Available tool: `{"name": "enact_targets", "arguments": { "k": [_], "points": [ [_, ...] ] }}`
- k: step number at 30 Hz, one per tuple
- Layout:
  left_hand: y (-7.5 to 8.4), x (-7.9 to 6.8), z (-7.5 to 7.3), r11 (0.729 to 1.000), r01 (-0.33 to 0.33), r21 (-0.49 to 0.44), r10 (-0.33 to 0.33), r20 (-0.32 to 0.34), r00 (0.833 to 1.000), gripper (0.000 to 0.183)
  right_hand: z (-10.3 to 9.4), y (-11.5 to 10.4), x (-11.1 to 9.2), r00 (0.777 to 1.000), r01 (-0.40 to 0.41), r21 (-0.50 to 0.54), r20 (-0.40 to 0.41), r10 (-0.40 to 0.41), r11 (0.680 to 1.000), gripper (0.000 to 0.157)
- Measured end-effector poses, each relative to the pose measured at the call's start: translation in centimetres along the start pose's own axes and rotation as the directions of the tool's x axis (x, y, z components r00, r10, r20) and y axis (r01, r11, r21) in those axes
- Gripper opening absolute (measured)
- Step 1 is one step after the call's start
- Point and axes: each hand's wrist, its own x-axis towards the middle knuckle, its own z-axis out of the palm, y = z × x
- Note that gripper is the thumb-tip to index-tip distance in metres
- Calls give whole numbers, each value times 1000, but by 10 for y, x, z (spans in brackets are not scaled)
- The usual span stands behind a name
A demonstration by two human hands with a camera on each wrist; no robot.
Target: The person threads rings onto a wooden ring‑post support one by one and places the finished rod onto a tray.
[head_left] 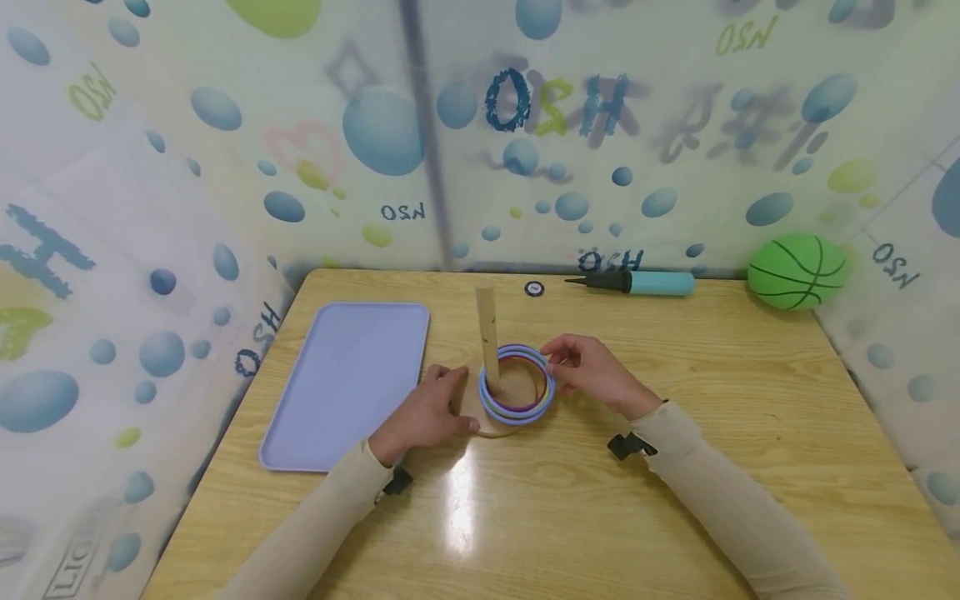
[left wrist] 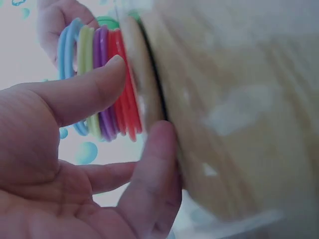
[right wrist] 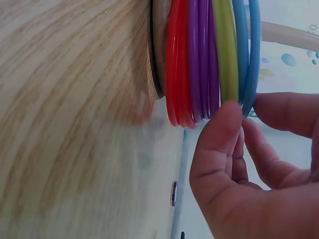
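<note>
A wooden post [head_left: 488, 333] stands upright on a round wooden base [head_left: 468, 402], with a stack of colored rings around it. From the base upward come red rings [right wrist: 178, 64], purple rings [right wrist: 203, 59], yellow-green rings [right wrist: 227, 50] and blue rings [right wrist: 254, 50]. My left hand [head_left: 426, 414] grips the left side of the base, thumb toward the front and fingers around the edge. On the far right of the stack, my right hand [head_left: 592, 372] pinches the blue rings at the top between thumb and fingers.
To the left lies a lavender tray [head_left: 345, 383] on the wooden table [head_left: 570, 517]. Along the back edge are a small round disc [head_left: 534, 288], a blue and black hand pump [head_left: 652, 283] and a green ball [head_left: 797, 272]. Patterned curtains [head_left: 495, 167] hang behind.
</note>
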Motion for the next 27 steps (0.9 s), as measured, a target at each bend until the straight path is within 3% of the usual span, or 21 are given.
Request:
{"name": "enact_targets", "arguments": {
  "k": [5,9,15,22,27],
  "points": [
    [-2,-1,-6,1000,-15,-6,15,30,999,90,0,-1,-2,999,13,-35,-31,-14,999,31],
    [-7,-4,-10,999,-7,-38,9,54,998,85,1,-7,-5,992,57,-152,-101,-73,987,30],
    [-14,-18,-18,992,7,-125,1,59,998,77,2,-20,-13,979,116,-246,-134,-152,962,30],
    [-19,-40,-29,985,32,-169,-36,-17,999,68,13,-33,-15,962,218,-232,-110,-248,948,30],
    [-28,-54,-42,985,18,-169,-31,-77,997,65,20,-39,-13,958,242,-210,-103,-267,947,30]
  ]
}}
